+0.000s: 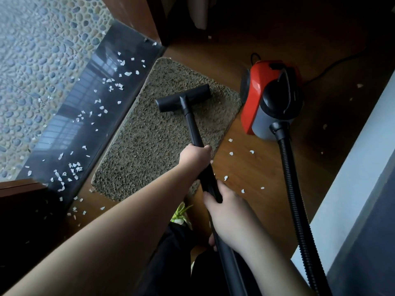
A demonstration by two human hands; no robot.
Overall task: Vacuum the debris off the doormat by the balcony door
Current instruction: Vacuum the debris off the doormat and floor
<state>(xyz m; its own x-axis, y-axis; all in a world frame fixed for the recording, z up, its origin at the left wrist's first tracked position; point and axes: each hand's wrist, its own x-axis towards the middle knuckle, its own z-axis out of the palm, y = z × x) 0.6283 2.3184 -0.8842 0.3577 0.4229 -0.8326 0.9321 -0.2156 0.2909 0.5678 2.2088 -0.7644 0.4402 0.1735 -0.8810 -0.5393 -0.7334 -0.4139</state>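
Observation:
A brown, shaggy doormat [149,142] lies on the wooden floor beside the dark door sill. The black floor nozzle [183,97] of the vacuum rests on the mat's far part. From it a black wand [193,129] runs back toward me. My left hand [195,155] grips the wand about halfway down. My right hand [224,207] grips it lower, near my body. The mat's surface shows no white scraps that I can make out.
The red and grey vacuum body [271,97] stands right of the mat, its ribbed hose [294,189] trailing along the right. White paper scraps [106,82] litter the dark sill [89,107] and dot the wooden floor [252,151]. A white wall [350,178] runs along the right. Pebble paving lies outside.

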